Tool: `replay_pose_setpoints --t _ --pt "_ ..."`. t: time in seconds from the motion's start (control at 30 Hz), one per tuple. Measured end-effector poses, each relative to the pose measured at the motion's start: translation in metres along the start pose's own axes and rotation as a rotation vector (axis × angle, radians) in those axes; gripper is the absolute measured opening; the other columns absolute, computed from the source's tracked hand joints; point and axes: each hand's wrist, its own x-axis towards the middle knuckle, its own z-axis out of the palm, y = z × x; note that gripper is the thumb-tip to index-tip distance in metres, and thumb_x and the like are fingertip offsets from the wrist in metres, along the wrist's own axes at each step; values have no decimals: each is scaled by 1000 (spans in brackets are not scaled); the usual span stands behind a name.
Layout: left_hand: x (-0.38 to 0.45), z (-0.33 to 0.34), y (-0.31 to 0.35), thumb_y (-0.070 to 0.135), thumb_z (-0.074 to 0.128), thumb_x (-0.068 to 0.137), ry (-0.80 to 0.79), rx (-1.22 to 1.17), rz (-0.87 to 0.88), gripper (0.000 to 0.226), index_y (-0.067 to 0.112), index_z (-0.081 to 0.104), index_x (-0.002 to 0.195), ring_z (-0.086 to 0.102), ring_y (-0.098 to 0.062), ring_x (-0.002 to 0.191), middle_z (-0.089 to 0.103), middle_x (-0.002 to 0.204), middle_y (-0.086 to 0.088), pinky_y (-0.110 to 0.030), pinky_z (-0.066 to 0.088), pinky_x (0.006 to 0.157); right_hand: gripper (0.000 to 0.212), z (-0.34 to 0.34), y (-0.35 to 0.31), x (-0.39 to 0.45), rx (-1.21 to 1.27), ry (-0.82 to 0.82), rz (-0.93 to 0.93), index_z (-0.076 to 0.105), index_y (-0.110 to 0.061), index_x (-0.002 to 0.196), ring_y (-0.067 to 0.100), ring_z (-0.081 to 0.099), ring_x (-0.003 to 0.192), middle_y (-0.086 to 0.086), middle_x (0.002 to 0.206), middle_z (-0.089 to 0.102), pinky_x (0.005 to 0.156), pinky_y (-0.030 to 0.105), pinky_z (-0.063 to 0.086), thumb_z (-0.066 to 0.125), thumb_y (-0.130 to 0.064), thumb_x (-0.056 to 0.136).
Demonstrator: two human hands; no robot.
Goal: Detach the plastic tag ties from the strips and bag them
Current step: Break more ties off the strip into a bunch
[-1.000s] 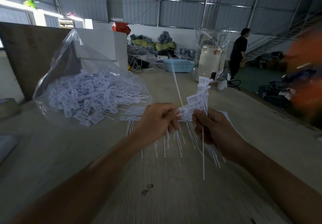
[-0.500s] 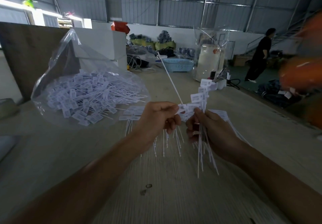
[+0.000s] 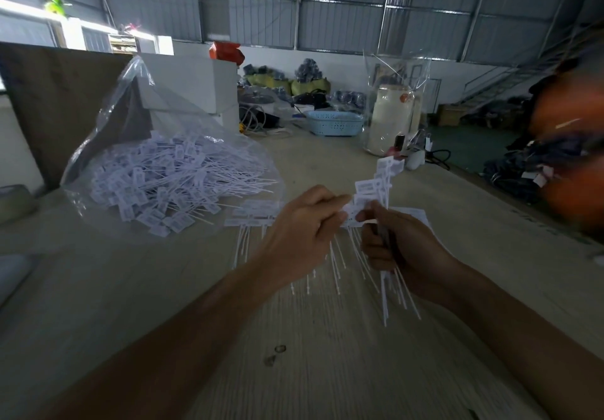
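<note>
My right hand (image 3: 402,246) grips a bundle of white plastic tag ties (image 3: 382,174), with their label heads fanned above my fist and thin tails hanging below. My left hand (image 3: 304,227) pinches one tag head at the bundle's left side, fingertips touching my right thumb. A strip of tag ties (image 3: 255,220) lies flat on the wooden table (image 3: 313,354) just left of my left hand. A clear plastic bag (image 3: 137,145) holding several loose tag ties (image 3: 170,184) rests on the table at the left, its mouth facing my hands.
A blue basket (image 3: 333,122), a cream container (image 3: 389,119) in clear wrap and small bottles stand at the table's far end. White boxes (image 3: 196,83) and a dark board (image 3: 49,109) rise behind the bag. A blurred orange shape (image 3: 568,138) fills the right edge.
The long tie that stuck up from my left hand is gone from view. My hands have drawn closer together. The person walking in the background is out of sight.
</note>
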Motion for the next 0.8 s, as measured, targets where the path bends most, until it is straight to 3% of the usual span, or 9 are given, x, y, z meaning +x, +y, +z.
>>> replay_pose_setpoints --t 0.17,0.33,0.47,0.57,0.67,0.8 --pt "1 -1 5 5 64 93 83 20 63 26 -2 69 118 60 -12 81 68 97 -9 -17 47 73 37 4 1 -2 5 -146 56 52 -13 97 11 31 52 -1 66 42 45 23 27 49 -50 97" --pt "2 -8 5 7 71 88 152 -68 -25 27 6 73 115 62 -5 79 73 96 -2 -6 45 72 26 6 4 -5 -78 -151 14 59 -15 88 9 31 54 -2 67 38 45 22 25 59 -41 92" --pt "1 -6 5 12 72 89 137 -76 -56 27 11 74 116 65 -7 80 74 99 1 -24 54 72 23 6 4 -6 -98 -146 7 52 -16 79 9 29 53 -2 66 38 44 21 23 56 -34 93" --pt "2 -5 4 19 72 90 74 -105 -97 28 15 72 118 64 -12 91 69 107 2 -37 55 75 28 6 3 -5 -125 -137 6 51 -15 79 10 37 52 -3 65 46 45 22 32 47 -31 101" --pt "2 -3 5 24 68 93 24 -127 -103 27 16 71 118 59 -16 102 58 118 2 -40 53 80 29 8 3 -5 -80 -124 29 52 -13 82 14 52 57 5 72 59 50 25 45 43 -29 104" --pt "2 -4 4 22 67 93 25 -137 -117 23 16 72 115 58 -13 103 51 124 1 -35 52 83 33 9 4 -7 -115 -141 27 54 -13 81 24 58 60 15 74 62 52 30 48 42 -32 105"
